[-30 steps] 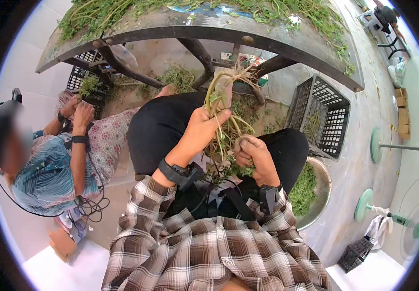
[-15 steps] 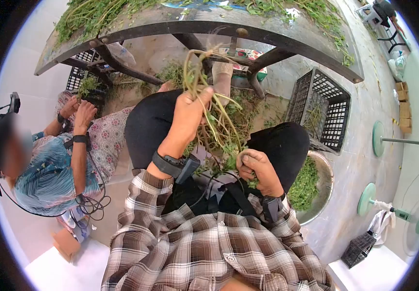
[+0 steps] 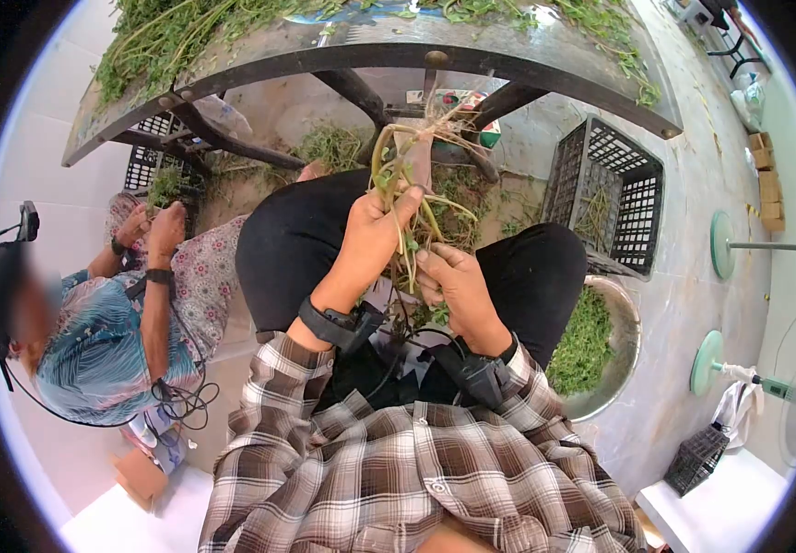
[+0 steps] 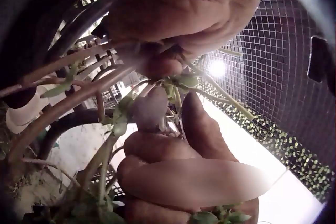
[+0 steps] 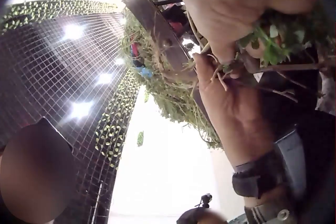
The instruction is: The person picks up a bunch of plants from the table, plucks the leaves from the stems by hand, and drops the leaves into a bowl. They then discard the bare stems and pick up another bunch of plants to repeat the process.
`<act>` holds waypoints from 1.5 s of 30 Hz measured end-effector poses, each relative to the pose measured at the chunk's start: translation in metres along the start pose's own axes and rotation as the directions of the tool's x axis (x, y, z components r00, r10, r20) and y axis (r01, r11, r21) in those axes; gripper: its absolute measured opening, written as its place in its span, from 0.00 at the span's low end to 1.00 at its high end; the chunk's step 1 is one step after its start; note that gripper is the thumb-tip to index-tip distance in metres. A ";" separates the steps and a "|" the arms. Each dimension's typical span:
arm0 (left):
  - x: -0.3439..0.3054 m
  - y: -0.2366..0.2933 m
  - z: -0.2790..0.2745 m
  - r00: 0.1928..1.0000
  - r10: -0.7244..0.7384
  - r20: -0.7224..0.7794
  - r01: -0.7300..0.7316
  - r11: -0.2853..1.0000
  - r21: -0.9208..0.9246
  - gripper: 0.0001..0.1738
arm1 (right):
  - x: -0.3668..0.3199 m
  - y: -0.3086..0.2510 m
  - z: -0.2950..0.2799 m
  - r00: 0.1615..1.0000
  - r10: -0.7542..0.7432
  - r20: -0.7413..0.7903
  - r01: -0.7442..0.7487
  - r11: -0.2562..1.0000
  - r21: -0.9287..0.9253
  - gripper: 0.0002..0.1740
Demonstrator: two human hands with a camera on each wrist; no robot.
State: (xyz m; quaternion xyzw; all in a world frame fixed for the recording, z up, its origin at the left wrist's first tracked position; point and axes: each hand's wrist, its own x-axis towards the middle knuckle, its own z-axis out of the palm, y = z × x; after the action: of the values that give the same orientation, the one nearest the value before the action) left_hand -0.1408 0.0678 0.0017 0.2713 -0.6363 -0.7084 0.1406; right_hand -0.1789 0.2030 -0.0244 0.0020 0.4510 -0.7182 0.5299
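My left hand grips a bunch of long green-brown plant stems, roots pointing up and away from me. Just to its right, my right hand pinches at a stem between thumb and forefinger. Green leaves are tucked in the curled fingers of my right hand in the right wrist view. The left wrist view has my right fingertips close under the left hand, with small leaves between them. More leafy tops hang below the hands, partly hidden.
A table heaped with greens stands ahead. To the right are a black crate with some stems and a metal basin of leaves. Another person sits at left, handling greens. A fan stands farther right.
My left hand swung left with the stems, then came back right. My right hand dipped away, then moved up and left to the stems beside the left hand.
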 end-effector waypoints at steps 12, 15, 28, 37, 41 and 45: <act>-0.004 0.004 0.007 1.000 -0.020 0.015 0.021 0.999 -0.047 0.13 | 0.009 0.002 0.009 0.997 -0.053 -0.051 0.057 0.994 0.093 0.07; -0.005 0.006 0.005 0.999 -0.032 0.030 0.032 0.999 -0.001 0.14 | 0.006 -0.005 0.014 0.994 -0.058 -0.091 0.065 0.995 0.073 0.07; 0.005 0.011 -0.010 0.989 -0.046 -0.141 0.021 0.985 -0.172 0.15 | -0.044 -0.010 -0.034 0.998 -0.022 0.054 0.007 0.962 0.273 0.04; 0.004 0.011 -0.007 0.989 -0.029 -0.148 -0.002 0.979 -0.206 0.15 | -0.139 -0.056 -0.159 0.584 -0.509 -0.632 0.264 0.855 -0.446 0.07; 0.003 0.014 -0.006 0.987 -0.048 -0.156 0.014 0.978 -0.210 0.16 | -0.173 -0.043 -0.230 0.537 -0.632 -0.558 -0.234 0.525 -0.819 0.09; 0.003 0.011 -0.004 0.987 -0.041 -0.155 0.008 0.978 -0.210 0.16 | -0.159 -0.045 -0.205 0.441 -0.895 -0.073 -0.309 -0.075 -0.948 0.11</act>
State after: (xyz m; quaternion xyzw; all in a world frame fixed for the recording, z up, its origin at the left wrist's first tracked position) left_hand -0.1421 0.0612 0.0120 0.3184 -0.5416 -0.7492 0.2098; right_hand -0.2404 0.4587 -0.0405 -0.1655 0.9535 -0.2147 -0.1319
